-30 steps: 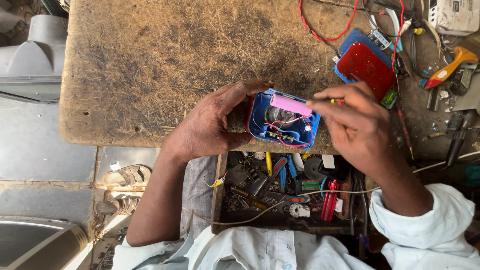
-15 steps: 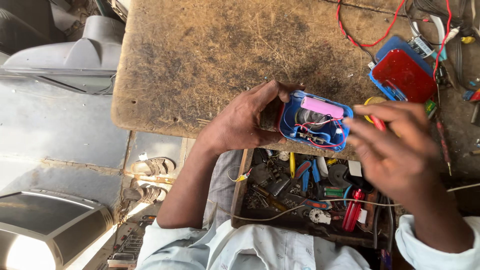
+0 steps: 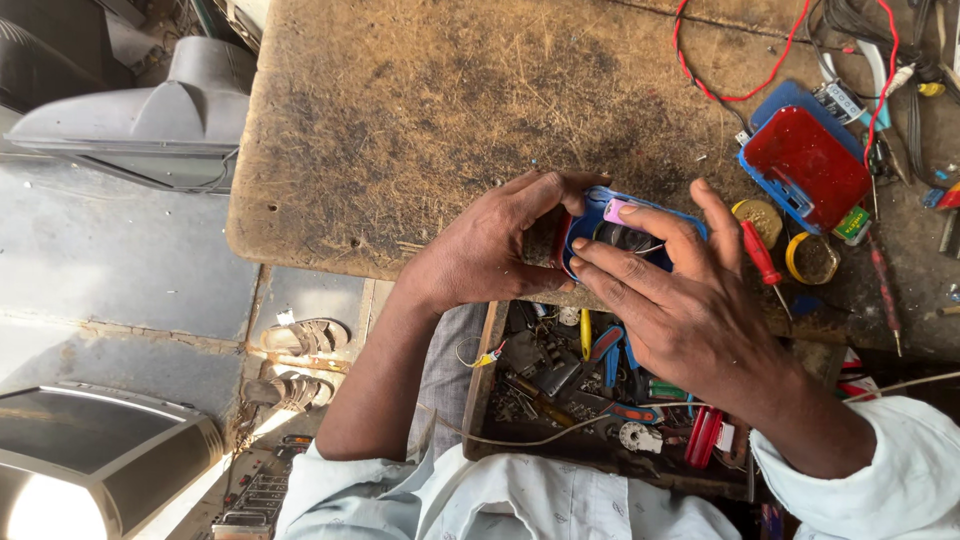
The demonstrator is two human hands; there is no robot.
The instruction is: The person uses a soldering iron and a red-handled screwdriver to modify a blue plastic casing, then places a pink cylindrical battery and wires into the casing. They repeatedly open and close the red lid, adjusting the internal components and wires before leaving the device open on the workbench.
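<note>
Covering the blue casing (image 3: 590, 215), the right hand (image 3: 690, 310) hides its wiring.

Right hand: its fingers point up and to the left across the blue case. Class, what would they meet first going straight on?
Probably the left hand gripping the blue case; the right hand has little gap, though depth is unclear.

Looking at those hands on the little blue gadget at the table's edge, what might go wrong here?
The open blue casing is held by the left hand and right hand right at the worn table's edge, above an open drawer of tools; if it slips, it may drop among them. The right hand's fingers lie over the exposed insides, so thin wires could get bent or pulled. The red screwdriver beside that hand might get knocked off.
</note>
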